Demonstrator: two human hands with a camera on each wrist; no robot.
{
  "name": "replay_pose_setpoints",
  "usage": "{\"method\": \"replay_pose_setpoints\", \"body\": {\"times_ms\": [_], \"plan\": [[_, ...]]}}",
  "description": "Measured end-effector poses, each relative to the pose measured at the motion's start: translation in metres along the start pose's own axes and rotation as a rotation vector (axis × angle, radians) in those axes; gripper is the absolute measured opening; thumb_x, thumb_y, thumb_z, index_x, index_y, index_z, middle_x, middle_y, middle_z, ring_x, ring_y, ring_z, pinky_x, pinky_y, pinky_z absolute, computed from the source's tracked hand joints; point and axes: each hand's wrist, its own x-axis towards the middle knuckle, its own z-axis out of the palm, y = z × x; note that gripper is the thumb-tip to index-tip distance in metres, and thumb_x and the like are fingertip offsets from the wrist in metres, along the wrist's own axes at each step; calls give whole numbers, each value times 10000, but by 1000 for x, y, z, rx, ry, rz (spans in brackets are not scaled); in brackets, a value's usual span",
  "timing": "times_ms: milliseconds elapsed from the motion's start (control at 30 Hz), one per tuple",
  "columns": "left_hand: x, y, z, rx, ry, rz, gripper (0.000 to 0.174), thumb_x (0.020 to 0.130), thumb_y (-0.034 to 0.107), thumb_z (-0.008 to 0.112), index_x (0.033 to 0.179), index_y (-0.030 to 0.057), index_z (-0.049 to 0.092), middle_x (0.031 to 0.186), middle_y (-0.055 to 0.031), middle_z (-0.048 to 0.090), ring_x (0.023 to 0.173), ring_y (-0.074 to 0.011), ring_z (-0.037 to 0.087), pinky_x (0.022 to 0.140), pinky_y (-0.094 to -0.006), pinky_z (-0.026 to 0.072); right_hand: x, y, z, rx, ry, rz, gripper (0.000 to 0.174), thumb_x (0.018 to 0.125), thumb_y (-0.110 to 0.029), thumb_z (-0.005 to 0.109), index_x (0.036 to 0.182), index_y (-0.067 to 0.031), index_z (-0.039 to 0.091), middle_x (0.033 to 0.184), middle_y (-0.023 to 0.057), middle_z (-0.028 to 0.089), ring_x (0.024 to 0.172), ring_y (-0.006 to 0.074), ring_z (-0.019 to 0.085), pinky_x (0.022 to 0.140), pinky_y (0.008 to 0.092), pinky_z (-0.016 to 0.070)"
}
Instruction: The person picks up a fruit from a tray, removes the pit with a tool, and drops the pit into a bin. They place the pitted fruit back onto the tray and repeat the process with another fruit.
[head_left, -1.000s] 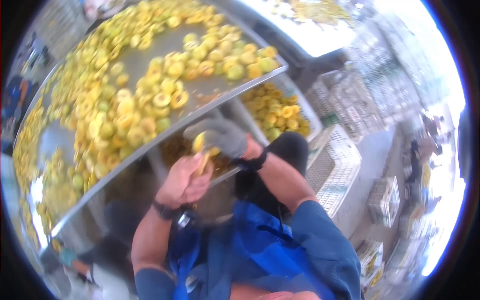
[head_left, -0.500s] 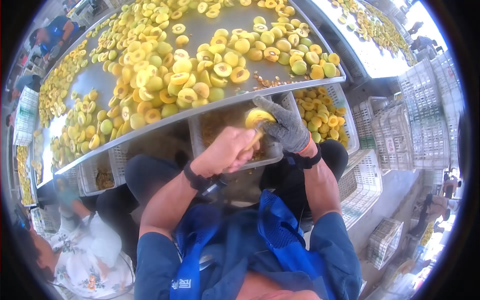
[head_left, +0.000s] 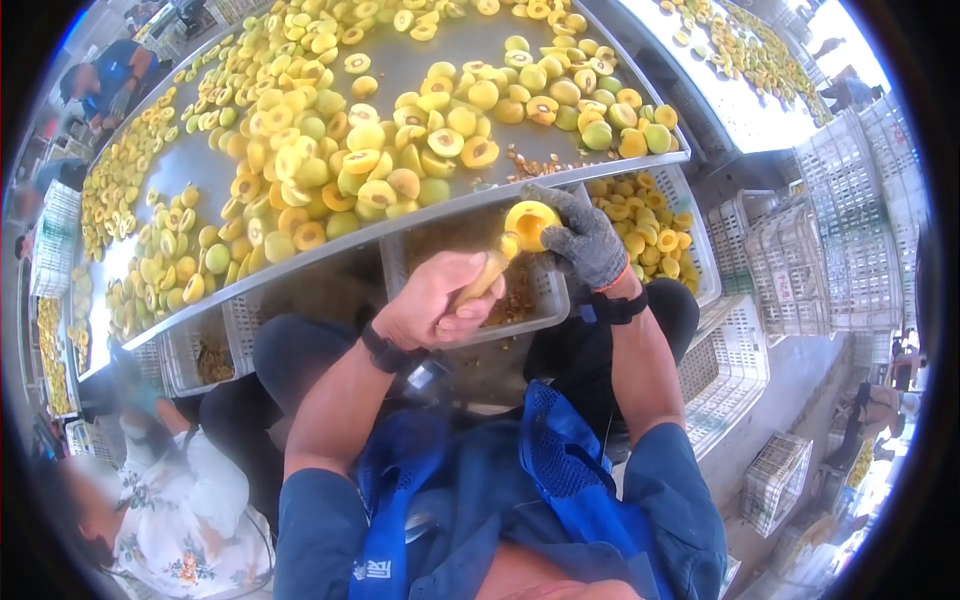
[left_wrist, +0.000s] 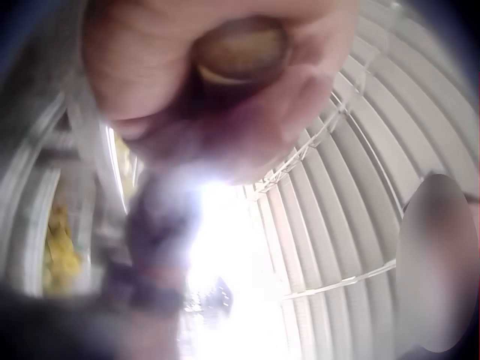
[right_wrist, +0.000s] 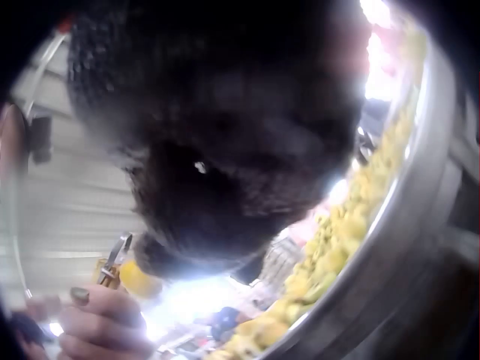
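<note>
In the head view my bare left hand (head_left: 440, 302) grips a tool by its wooden handle (head_left: 482, 280); the round handle end (left_wrist: 241, 49) shows in the left wrist view. My right hand (head_left: 588, 240), in a grey glove, holds a yellow fruit half (head_left: 532, 226) with its hollow side showing. The tool's tip is at the fruit's left edge, with a bit of yellow flesh on it. A curved metal loop (right_wrist: 118, 249) on the tool shows in the right wrist view, beside the fruit (right_wrist: 141, 280); the dark glove fills much of that view.
A metal table (head_left: 440, 210) heaped with fruit halves (head_left: 300, 150) lies ahead. Beneath its edge stand a bin (head_left: 552, 312) of scraps and a crate (head_left: 704, 250) of fruit halves. White crates (head_left: 790, 265) are stacked at the right; another person (head_left: 185, 500) sits at the left.
The view has steadied since a second ago. Since half a second ago, the tool's tip has drawn back left from the fruit, and the half now faces up with its hollow showing.
</note>
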Motion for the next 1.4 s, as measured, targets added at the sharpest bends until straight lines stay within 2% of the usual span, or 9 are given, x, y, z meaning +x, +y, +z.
{"method": "replay_pose_setpoints", "body": {"times_ms": [33,133,167,333,433,867,1100,1333,1400], "plan": [[-1,2,-3,88,50,6,417,1086,374,513,952,-5,624,575,-52,531,401,-161,462,410,-297,412,0,3,-3,-153,12,-2,572,884,-239,758,1414,-69,626,1308,131,670,1085,289,682,999,411,525],[17,-18,-22,1384,550,403,415,1063,363,517,931,-15,627,633,-205,629,544,-386,603,559,-463,513,-3,-2,-16,-625,13,82,572,902,-307,724,1422,-95,617,1353,177,656,1112,356,683,1008,444,520],[15,-26,-23,1561,700,163,410,1036,367,531,942,-18,633,755,-304,651,759,-520,631,719,-574,508,-2,-8,-22,-768,-3,200,566,905,-310,718,1420,-99,617,1363,188,646,1120,370,675,1011,446,517],[8,-28,-10,1607,642,-3,425,1018,396,542,950,-3,673,851,-283,709,840,-477,695,786,-557,553,-12,4,-71,-1250,202,548,514,922,-321,689,1382,-100,635,1334,183,657,1144,377,663,1020,462,507],[6,-26,-6,1587,611,-1,466,1012,432,546,950,-15,664,839,-291,701,838,-483,689,784,-559,546,-2,2,-78,-1267,402,190,492,925,-382,674,1342,-121,663,1292,154,675,1152,361,661,1007,461,513],[0,-18,-7,1610,643,113,411,973,402,610,929,-1,679,822,-258,720,798,-432,724,747,-515,585,185,26,59,-894,-208,596,532,827,-497,699,1104,-46,753,1144,234,728,1075,389,692,907,461,548],[-11,-18,-12,1509,739,208,406,961,409,629,981,5,659,808,-273,701,801,-476,691,753,-557,549,159,33,79,-857,253,208,449,800,-308,774,1161,-47,715,1046,186,744,968,376,717,851,441,572],[-5,-22,-10,1339,857,592,247,952,256,688,985,15,645,825,-239,687,790,-456,663,700,-526,522,85,-18,62,93,118,122,438,873,-101,730,1302,-24,683,1113,140,749,1009,185,708,893,328,561],[-3,-17,-4,1269,829,648,234,959,232,683,1002,5,645,843,-236,682,804,-453,656,701,-515,511,65,-42,61,-83,103,49,449,915,-78,702,1357,-24,646,1149,133,749,1040,215,707,929,338,550]]}}
